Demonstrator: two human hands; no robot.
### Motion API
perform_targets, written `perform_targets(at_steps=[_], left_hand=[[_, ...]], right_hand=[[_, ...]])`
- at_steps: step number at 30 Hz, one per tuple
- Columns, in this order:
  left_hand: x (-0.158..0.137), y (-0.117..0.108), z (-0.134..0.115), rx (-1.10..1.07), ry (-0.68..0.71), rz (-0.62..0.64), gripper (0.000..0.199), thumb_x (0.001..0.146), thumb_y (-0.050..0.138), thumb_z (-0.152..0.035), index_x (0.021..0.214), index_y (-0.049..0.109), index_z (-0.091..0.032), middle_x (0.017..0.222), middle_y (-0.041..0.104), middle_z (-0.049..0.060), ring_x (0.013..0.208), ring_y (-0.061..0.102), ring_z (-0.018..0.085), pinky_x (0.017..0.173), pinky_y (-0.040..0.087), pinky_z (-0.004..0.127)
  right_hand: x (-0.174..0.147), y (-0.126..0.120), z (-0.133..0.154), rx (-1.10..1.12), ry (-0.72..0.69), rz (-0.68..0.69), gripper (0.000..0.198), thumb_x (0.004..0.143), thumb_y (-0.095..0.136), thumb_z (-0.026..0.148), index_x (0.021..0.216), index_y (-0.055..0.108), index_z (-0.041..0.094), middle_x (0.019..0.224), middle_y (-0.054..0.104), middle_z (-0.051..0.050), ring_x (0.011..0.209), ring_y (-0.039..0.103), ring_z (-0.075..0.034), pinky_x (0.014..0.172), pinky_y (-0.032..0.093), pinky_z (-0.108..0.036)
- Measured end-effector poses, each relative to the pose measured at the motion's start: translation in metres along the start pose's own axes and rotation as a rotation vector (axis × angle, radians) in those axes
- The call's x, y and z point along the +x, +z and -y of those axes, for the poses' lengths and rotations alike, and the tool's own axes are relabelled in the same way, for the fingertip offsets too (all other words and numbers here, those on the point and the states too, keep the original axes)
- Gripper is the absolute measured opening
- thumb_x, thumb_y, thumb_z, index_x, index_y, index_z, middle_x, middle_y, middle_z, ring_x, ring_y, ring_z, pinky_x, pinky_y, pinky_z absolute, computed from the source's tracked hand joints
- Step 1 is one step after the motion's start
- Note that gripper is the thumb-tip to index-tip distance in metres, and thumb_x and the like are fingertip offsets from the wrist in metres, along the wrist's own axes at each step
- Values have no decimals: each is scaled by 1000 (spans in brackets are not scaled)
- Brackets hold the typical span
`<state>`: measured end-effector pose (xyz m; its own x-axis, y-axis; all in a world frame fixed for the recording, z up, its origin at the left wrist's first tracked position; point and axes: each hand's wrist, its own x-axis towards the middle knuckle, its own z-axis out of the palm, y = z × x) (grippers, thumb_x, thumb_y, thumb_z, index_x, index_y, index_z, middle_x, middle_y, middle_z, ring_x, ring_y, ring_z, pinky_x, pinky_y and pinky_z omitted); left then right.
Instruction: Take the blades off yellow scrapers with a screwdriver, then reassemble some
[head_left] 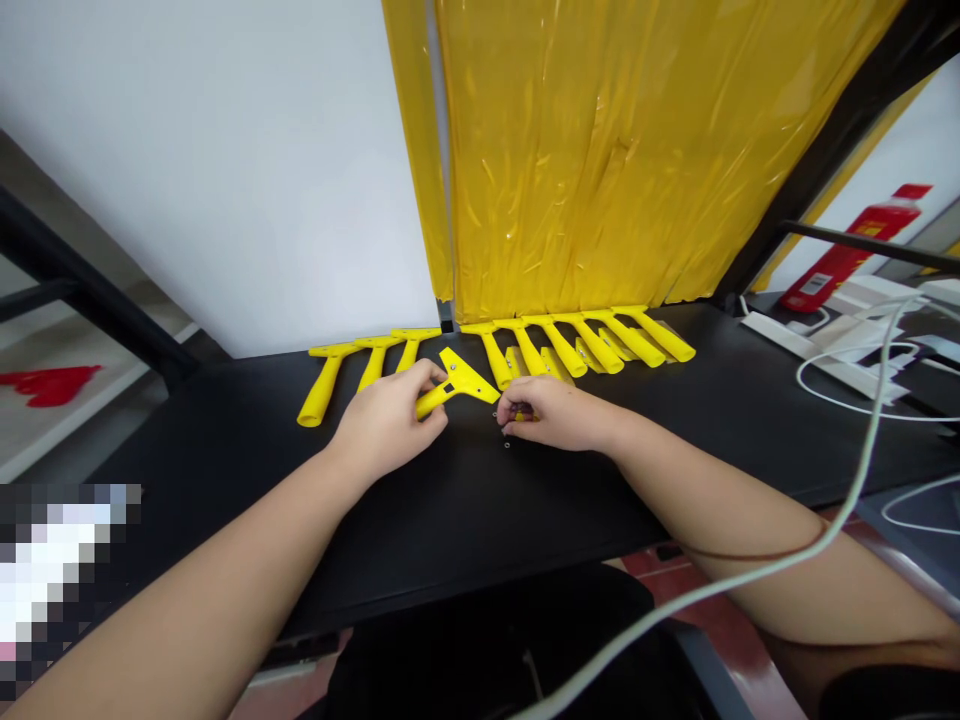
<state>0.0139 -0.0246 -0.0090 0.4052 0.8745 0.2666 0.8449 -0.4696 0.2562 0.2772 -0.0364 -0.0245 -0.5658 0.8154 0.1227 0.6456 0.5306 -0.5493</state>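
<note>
My left hand (394, 410) is closed round the handle of a yellow scraper (466, 376), whose flared, T-shaped head points right. A small metal screw or nut sits in one hole of that head; another hole shows dark. My right hand (551, 412) is just past the head's right corner, its fingers curled together in a pinch low over the table. Whatever lies between those fingertips is hidden or too small to name. Beside them, a small metal ring or nut (507, 445) rests on the black table (465, 520).
Several similar yellow scrapers (319, 390) lie in a row along the table's back edge, left and right of my hands. Behind hangs a yellow plastic curtain (600, 160). A white cable (750, 570) crosses over my right forearm. A red bottle (847, 250) stands at right.
</note>
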Motion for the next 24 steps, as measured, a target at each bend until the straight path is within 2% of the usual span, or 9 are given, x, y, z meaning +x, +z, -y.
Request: perform_targets(at_steps=[3, 6, 8, 10, 14, 18, 24], left_hand=[[0, 2, 2, 6, 22, -6, 31, 85, 63, -33, 115, 62, -27, 112, 78, 2, 94, 75, 27, 75, 55, 38], [0, 4, 4, -12, 62, 5, 29, 86, 63, -32, 114, 62, -27, 113, 78, 2, 95, 75, 28, 76, 56, 39], [-1, 5, 3, -22, 106, 21, 26, 87, 63, -32, 113, 62, -27, 112, 78, 2, 95, 75, 28, 76, 57, 39], [-2, 5, 2, -32, 177, 41, 25, 88, 62, -32, 113, 63, -27, 112, 78, 2, 93, 75, 27, 75, 56, 38], [-7, 5, -3, -73, 317, 66, 25, 92, 60, -30, 117, 64, -28, 113, 77, 1, 94, 74, 23, 77, 55, 35], [-9, 5, -3, -108, 406, 83, 26, 94, 59, -27, 119, 63, -28, 113, 77, 0, 96, 74, 21, 80, 55, 33], [-9, 7, -2, -90, 438, 85, 27, 93, 59, -25, 120, 63, -27, 112, 77, 0, 94, 74, 21, 80, 55, 32]], right_hand=[[1, 1, -2, 67, 43, -26, 12, 87, 70, 10, 93, 74, 19, 91, 74, -3, 78, 63, -15, 74, 47, -30], [3, 1, -9, 163, 120, -165, 7, 89, 68, 14, 92, 71, 20, 83, 70, -1, 73, 60, -15, 70, 46, -30], [4, 3, -13, 245, 141, -264, 5, 90, 67, 20, 95, 68, 21, 85, 69, -1, 73, 60, -15, 70, 46, -31], [5, 5, -15, 334, 107, -315, 12, 91, 68, 25, 102, 65, 22, 94, 70, -2, 76, 61, -15, 71, 47, -32], [5, 9, -12, 486, 43, -258, 30, 88, 69, 24, 116, 59, 24, 104, 69, -3, 80, 62, -15, 71, 48, -31], [4, 8, -7, 577, 14, -209, 28, 88, 69, 22, 113, 57, 24, 94, 67, 0, 76, 60, -14, 69, 45, -30], [6, 11, -8, 595, -18, -201, 25, 87, 70, 24, 109, 59, 23, 89, 62, 1, 76, 57, -14, 71, 46, -30]])
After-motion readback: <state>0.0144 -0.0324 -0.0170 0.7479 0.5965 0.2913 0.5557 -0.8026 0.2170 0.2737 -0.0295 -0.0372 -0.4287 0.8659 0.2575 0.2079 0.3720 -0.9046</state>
